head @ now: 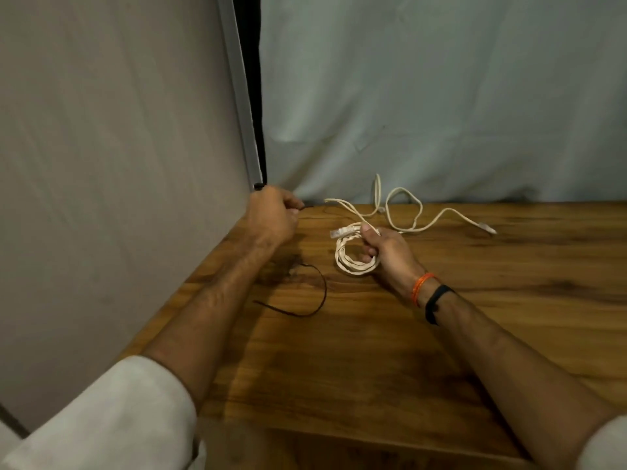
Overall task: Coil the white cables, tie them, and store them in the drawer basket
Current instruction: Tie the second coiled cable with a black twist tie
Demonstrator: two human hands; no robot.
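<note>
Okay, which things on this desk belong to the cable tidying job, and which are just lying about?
Part of the job:
- coiled white cable, held in right hand
- loose white cable
- thin dark tie, pinched in left hand
- dark tie lying on table

Lying about: nothing visible.

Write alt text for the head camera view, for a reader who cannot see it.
A person's right hand holds a coiled white cable just above a wooden table, while the left hand pinches a thin dark tie near the wall. A second white cable lies loose behind them, and another dark tie lies curved on the table by the left forearm.
</note>
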